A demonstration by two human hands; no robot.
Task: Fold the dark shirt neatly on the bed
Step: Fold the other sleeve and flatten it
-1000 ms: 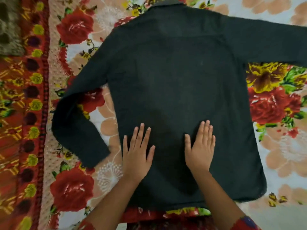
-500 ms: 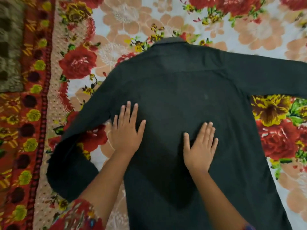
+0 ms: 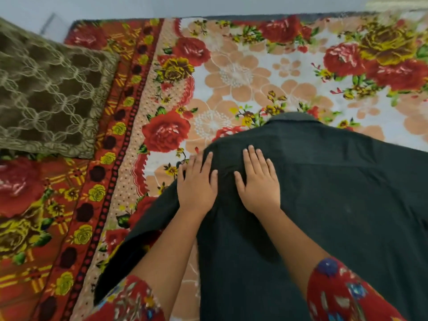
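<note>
While the dark shirt (image 3: 335,216) is pressed flat by spread left hand (image 3: 196,185) and right hand (image 3: 258,185), folding its eight o'clock sleeve (image 3: 143,239) is judged next.

Both flat hands have slid up the dark shirt (image 3: 335,205): left hand (image 3: 196,184) at the shoulder, right hand (image 3: 259,184) beside it.

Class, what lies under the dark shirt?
The floral bedsheet shows around the dark shirt, running beneath it; the covered part is hidden. Left hand and right hand rest on top.
</note>
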